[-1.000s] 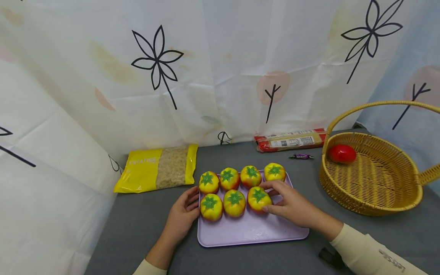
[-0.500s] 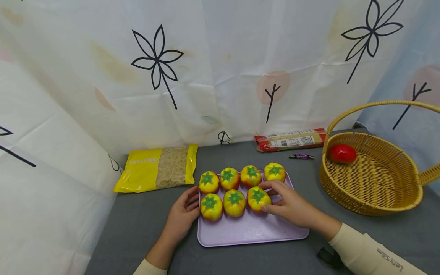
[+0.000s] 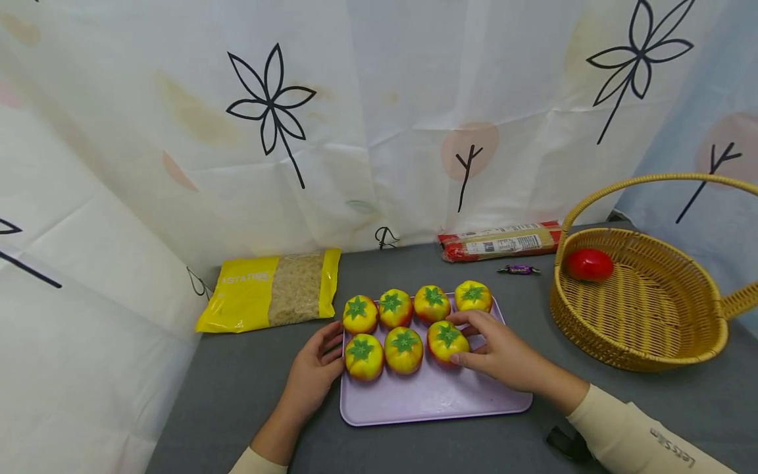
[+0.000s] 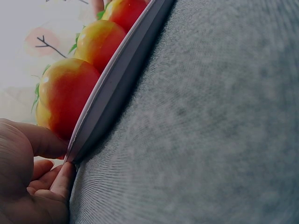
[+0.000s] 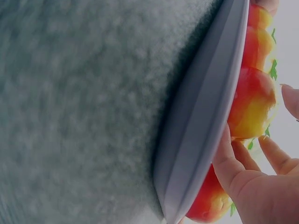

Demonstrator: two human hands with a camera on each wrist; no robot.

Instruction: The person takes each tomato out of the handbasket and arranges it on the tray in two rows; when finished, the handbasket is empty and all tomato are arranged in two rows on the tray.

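Several yellow-and-red tomatoes with green star-shaped tops sit in two rows on a lilac tray [image 3: 408,401]. My right hand [image 3: 503,349] holds the tomato [image 3: 447,339] at the right end of the front row, thumb on the near side and fingers behind. In the right wrist view, fingertips reach between this tomato [image 5: 254,105] and another tomato [image 5: 209,198] close to the tray rim. My left hand [image 3: 314,368] rests against the tray's left edge with loosely bent fingers. In the left wrist view, its thumb [image 4: 49,142] lies by the rim, near a tomato [image 4: 70,95].
A wicker basket [image 3: 639,359] with a red oval fruit [image 3: 590,264] stands at the right. Behind the tray lie a yellow pasta bag [image 3: 249,289], a red-ended noodle packet [image 3: 503,242] and a purple-wrapped candy [image 3: 519,270]. A patterned curtain [image 3: 379,118] hangs behind.
The tomato in my right hand shifts very slightly, a little left and then back right. My left hand and the tray stay in place.
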